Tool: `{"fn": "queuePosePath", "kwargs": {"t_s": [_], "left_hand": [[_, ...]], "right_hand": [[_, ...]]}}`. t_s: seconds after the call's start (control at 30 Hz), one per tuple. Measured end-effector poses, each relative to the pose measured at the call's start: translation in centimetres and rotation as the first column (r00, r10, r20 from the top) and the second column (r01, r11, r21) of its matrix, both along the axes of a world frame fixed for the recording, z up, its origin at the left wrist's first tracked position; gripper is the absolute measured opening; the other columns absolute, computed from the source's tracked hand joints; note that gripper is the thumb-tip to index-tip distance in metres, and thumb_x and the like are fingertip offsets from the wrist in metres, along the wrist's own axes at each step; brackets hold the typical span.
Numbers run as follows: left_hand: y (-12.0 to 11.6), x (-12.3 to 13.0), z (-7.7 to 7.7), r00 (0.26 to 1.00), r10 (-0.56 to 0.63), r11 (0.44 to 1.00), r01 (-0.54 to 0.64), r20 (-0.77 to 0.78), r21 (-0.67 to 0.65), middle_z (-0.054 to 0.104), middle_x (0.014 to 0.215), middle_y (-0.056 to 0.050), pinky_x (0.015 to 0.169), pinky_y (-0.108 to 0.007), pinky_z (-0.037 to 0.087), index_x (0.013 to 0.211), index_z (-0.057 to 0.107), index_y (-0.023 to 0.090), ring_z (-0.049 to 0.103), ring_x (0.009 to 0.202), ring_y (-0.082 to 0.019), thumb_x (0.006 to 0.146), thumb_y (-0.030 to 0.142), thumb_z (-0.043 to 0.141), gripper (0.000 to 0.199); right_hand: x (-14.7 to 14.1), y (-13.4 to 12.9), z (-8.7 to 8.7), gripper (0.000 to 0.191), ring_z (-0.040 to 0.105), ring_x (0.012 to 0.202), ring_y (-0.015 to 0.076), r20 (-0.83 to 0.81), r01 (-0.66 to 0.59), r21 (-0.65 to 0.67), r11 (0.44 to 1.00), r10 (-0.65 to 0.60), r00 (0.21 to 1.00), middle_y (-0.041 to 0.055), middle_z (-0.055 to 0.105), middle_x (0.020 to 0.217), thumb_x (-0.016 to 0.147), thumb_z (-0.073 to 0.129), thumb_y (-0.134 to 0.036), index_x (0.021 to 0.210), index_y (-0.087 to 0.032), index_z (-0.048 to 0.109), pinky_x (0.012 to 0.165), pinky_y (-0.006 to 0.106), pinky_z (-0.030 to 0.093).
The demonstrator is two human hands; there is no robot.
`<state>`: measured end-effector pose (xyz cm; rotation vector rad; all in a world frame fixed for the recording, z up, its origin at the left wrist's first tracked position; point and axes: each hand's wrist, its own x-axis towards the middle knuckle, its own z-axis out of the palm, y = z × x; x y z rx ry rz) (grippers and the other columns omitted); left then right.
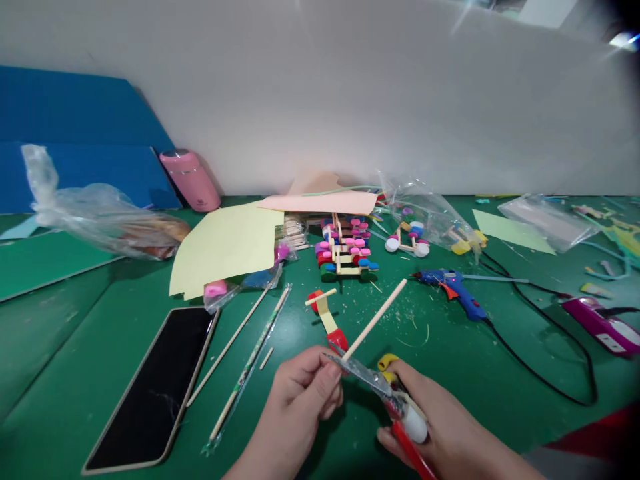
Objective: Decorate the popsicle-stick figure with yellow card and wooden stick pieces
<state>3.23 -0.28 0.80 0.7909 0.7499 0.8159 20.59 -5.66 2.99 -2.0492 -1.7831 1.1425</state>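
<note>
My left hand (307, 393) is closed on the lower end of a light wooden stick (376, 319), which slants up to the right. My right hand (430, 413) grips a pair of scissors (373, 380) with yellow and red handles. Their blades lie by the stick's lower end, next to my left fingertips. Just beyond my hands is a small piece made of a flat stick with red parts (327, 319) and a short crosswise stick. Behind it stand several small wooden models (347, 250) with pink, blue, red and green parts.
A phone (155, 390), a thin stick (230, 343) and a wrapped stick (253, 363) lie left. On the right are a blue glue gun (453, 290), its black cord and a magenta power block (600, 327). Paper sheets (227, 247), plastic bags and a pink bottle (191, 180) stand behind.
</note>
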Motion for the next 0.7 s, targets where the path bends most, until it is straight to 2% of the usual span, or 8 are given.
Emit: {"fn": "queuePosePath", "kwargs": {"t_s": [0.13, 0.23, 0.33, 0.43, 0.5, 0.57, 0.63, 0.7], "left_hand": [[0.07, 0.13, -0.04, 0.959, -0.053, 0.979, 0.105, 0.278, -0.176, 0.028, 0.041, 0.011, 0.045, -0.021, 0.02, 0.069, 0.059, 0.014, 0.021, 0.037, -0.003, 0.075, 0.032, 0.061, 0.019], [0.14, 0.09, -0.2, 0.933, -0.086, 0.961, 0.17, 0.349, -0.217, 0.028, 0.04, 0.011, 0.045, -0.021, 0.019, 0.069, 0.059, 0.014, 0.019, 0.036, -0.002, 0.076, 0.03, 0.06, 0.018], [0.1, 0.03, -0.45, 0.928, -0.095, 0.952, 0.19, 0.36, -0.241, 0.027, 0.039, 0.011, 0.045, -0.021, 0.02, 0.069, 0.059, 0.014, 0.018, 0.036, -0.003, 0.078, 0.029, 0.058, 0.017], [-0.01, 0.02, -0.58, 0.976, -0.077, 0.976, 0.116, 0.204, -0.184, 0.029, 0.041, 0.01, 0.045, -0.021, 0.021, 0.068, 0.057, 0.015, 0.02, 0.038, -0.004, 0.078, 0.032, 0.057, 0.02], [-0.1, 0.02, -0.58, 0.999, -0.023, 0.999, 0.022, -0.036, -0.023, 0.035, 0.046, 0.007, 0.045, -0.022, 0.021, 0.064, 0.055, 0.015, 0.027, 0.043, -0.006, 0.077, 0.034, 0.058, 0.024], [-0.18, 0.02, -0.59, 0.969, 0.054, 0.986, -0.013, -0.243, 0.165, 0.04, 0.052, 0.004, 0.046, -0.022, 0.023, 0.061, 0.054, 0.014, 0.031, 0.048, -0.007, 0.077, 0.036, 0.058, 0.027], [-0.21, 0.02, -0.71, 0.951, 0.071, 0.972, 0.002, -0.301, 0.235, 0.04, 0.054, 0.003, 0.046, -0.022, 0.023, 0.06, 0.053, 0.014, 0.032, 0.049, -0.008, 0.078, 0.037, 0.055, 0.03], [-0.18, 0.05, -0.91, 0.974, 0.02, 0.983, 0.022, -0.226, 0.18, 0.037, 0.05, 0.005, 0.045, -0.023, 0.022, 0.062, 0.053, 0.014, 0.03, 0.047, -0.008, 0.079, 0.04, 0.053, 0.031]], "right_hand": [[0.14, -0.08, 0.0, 0.028, 0.045, 0.058, 0.0134, -0.009, -0.011, 0.046, 0.999, 0.012, 1.0, -0.0026, 0.055, 0.069, 0.062, 0.061, -0.029, 0.081, -0.023, 0.041, 0.053, 0.024, 0.036], [0.13, -0.18, -0.26, 0.028, 0.047, 0.058, 0.0141, -0.023, -0.018, 0.044, 0.999, 0.019, 1.0, -0.002, 0.057, 0.07, 0.062, 0.06, -0.029, 0.082, -0.023, 0.042, 0.053, 0.024, 0.036], [0.11, -0.26, -0.5, 0.018, 0.047, 0.054, 0.0136, -0.034, -0.044, 0.017, 0.999, 0.045, 0.998, -0.0017, 0.058, 0.066, 0.066, 0.055, -0.027, 0.077, -0.023, 0.041, 0.05, 0.024, 0.033], [0.17, -0.13, -0.52, 0.012, 0.048, 0.054, 0.0142, -0.008, -0.061, -0.009, 0.998, 0.061, 0.998, -0.0004, 0.058, 0.065, 0.071, 0.05, -0.027, 0.075, -0.022, 0.04, 0.049, 0.024, 0.032], [0.19, 0.05, -0.4, 0.012, 0.049, 0.055, 0.0148, 0.022, -0.054, -0.03, 0.998, 0.055, 0.998, 0.0003, 0.058, 0.066, 0.071, 0.049, -0.028, 0.074, -0.022, 0.04, 0.049, 0.025, 0.032], [0.15, 0.21, -0.23, 0.015, 0.048, 0.056, 0.0147, 0.039, -0.039, -0.042, 0.998, 0.041, 0.998, -0.0002, 0.057, 0.067, 0.069, 0.052, -0.029, 0.074, -0.022, 0.039, 0.05, 0.025, 0.032], [0.07, 0.28, -0.06, 0.019, 0.046, 0.056, 0.0142, 0.033, -0.023, -0.037, 0.999, 0.024, 0.999, -0.0015, 0.057, 0.067, 0.066, 0.055, -0.028, 0.075, -0.023, 0.039, 0.051, 0.024, 0.034], [0.03, 0.26, 0.07, 0.024, 0.046, 0.057, 0.014, 0.009, -0.01, -0.021, 1.0, 0.01, 1.0, -0.0022, 0.056, 0.068, 0.064, 0.058, -0.028, 0.079, -0.023, 0.039, 0.053, 0.024, 0.035]]}}
